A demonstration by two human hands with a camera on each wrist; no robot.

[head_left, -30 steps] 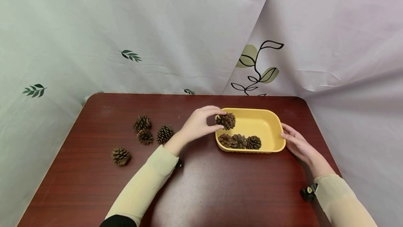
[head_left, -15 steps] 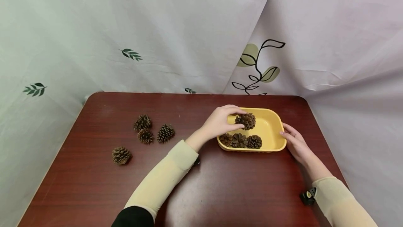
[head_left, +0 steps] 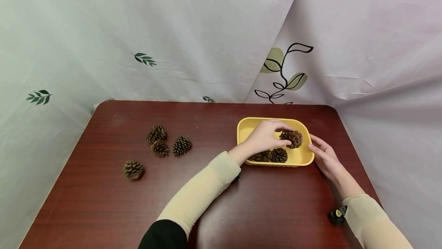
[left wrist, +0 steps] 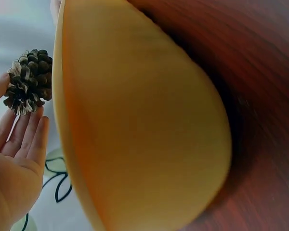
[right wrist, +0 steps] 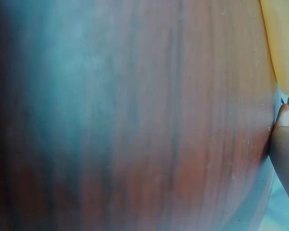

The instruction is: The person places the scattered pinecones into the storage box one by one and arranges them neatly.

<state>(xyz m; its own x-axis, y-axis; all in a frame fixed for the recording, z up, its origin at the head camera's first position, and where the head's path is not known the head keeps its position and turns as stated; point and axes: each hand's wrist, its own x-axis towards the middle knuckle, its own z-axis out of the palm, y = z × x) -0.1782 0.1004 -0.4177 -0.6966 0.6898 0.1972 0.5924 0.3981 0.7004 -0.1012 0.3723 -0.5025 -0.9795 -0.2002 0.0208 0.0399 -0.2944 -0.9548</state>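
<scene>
My left hand (head_left: 264,137) pinches a brown pine cone (head_left: 292,139) between thumb and fingers, over the right half of a yellow plastic basin (head_left: 248,123). In the left wrist view, that pine cone (left wrist: 31,79) shows above the basin's rim, with the thumb on one side and fingers on the other. Two more pine cones (head_left: 279,155) show along the basin's near side; the hand and wrist cover its near left corner. My right hand (head_left: 326,159) holds the basin's right end, its thumb at the rim and fingers along the outer wall.
Several loose pine cones lie on the left of the dark red-brown table (head_left: 214,122): a close pair (head_left: 157,134), one beside it (head_left: 182,146), and one nearer the front (head_left: 133,170). A pale curtain (head_left: 207,30) with leaf prints hangs behind the table.
My left hand has moved right with the pine cone, from the basin's left rim to over its right half. My right hand and the basin have stayed nearly still.
</scene>
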